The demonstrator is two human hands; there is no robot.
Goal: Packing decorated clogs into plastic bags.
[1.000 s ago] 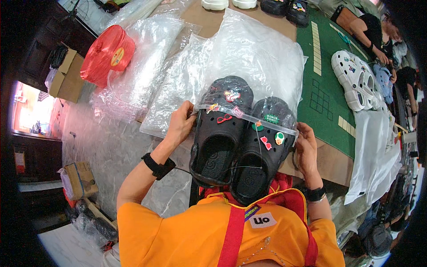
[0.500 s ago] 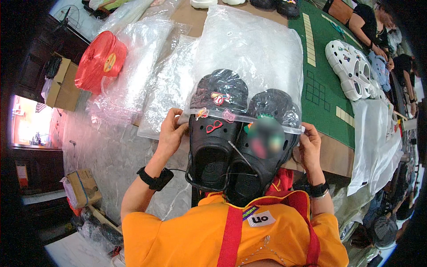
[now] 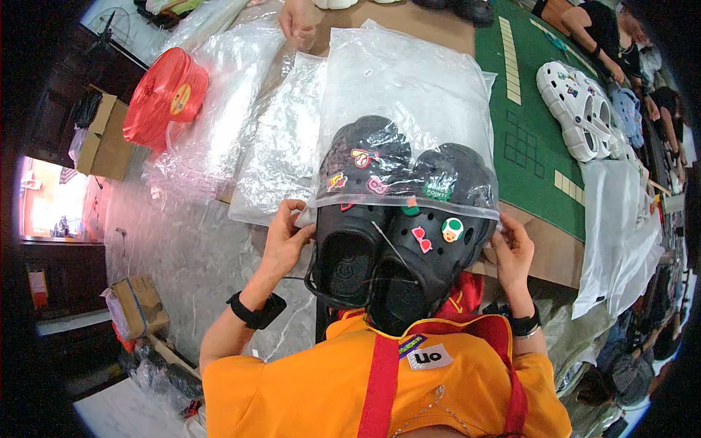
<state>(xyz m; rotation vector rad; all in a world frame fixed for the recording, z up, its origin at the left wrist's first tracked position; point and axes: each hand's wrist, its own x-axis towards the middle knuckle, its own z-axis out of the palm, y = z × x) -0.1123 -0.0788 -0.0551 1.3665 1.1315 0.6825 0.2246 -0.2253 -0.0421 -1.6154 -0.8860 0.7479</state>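
Observation:
A pair of black clogs with colourful charms lies in front of me. The left clog (image 3: 337, 231) and the right clog (image 3: 467, 252) have their toes inside a clear zip bag (image 3: 405, 80), heels toward me. The bag's opening crosses the clogs below the toes. My left hand (image 3: 287, 239) is closed on the left corner of the bag's mouth, beside the left clog. At the opposite corner, my right hand (image 3: 513, 250) pinches the bag's edge, its fingertips partly hidden. A thin cord loops over the clogs' openings.
Stacked clear bags (image 3: 281, 146) and a red roll of plastic twine (image 3: 164, 95) lie to the left. White clogs (image 3: 573, 109) rest on a green mat (image 3: 526, 139) at right. Another person's hand (image 3: 298, 25) is at the table's far side; a person (image 3: 606, 36) works far right.
Both hands have drawn the bag's mouth toward me, so it covers more of the clogs. Another person's hand has appeared at the far side.

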